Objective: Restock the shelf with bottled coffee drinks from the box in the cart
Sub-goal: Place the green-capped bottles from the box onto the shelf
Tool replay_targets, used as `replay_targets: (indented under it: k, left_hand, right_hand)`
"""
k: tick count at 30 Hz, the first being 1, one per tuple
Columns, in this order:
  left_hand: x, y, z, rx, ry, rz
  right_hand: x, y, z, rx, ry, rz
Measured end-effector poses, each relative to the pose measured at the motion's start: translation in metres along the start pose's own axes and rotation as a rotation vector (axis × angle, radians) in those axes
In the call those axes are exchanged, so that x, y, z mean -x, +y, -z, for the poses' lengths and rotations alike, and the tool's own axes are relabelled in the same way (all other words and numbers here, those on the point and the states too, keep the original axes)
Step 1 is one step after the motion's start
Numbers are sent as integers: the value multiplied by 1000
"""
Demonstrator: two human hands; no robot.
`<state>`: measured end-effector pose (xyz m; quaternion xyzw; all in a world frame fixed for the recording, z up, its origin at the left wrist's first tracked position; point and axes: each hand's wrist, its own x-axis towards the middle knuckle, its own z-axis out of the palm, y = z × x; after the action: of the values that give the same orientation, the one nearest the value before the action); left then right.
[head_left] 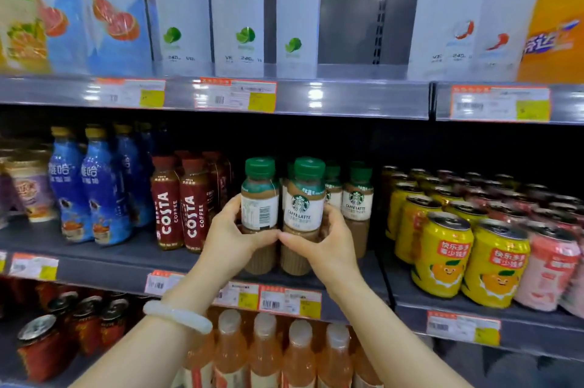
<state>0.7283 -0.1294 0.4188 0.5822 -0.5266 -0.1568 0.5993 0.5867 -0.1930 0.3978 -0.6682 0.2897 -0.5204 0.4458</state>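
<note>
Two green-capped caffe latte bottles stand side by side at the front of the middle shelf (126,264). My left hand (232,237) grips the left bottle (259,207), whose barcode faces me. My right hand (328,245) grips the right bottle (305,207), whose logo faces me. The thumbs of both hands meet in front of the bottles. More of the same latte bottles (357,198) stand behind and to the right. The box and the cart are out of view.
Red Costa coffee bottles (180,207) stand left of the lattes, blue bottles (88,188) further left. Yellow and pink cans (467,248) fill the shelf to the right. Tall white cartons (237,8) line the shelf above, orange bottles (265,353) the one below.
</note>
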Motion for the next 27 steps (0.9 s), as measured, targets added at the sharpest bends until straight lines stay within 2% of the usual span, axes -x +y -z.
replay_targets:
  k: [13,22,27]
  left_hand:
    - [-24,-54,1,73,-66,5]
    - [-26,-70,15,217,-234,141]
    - [-26,-73,16,233,-205,156]
  right_hand:
    - [-11,39,-28,134,122,-57]
    - [-6,43,-31,333,162,-23]
    - [-5,42,-30,351,154,-24]
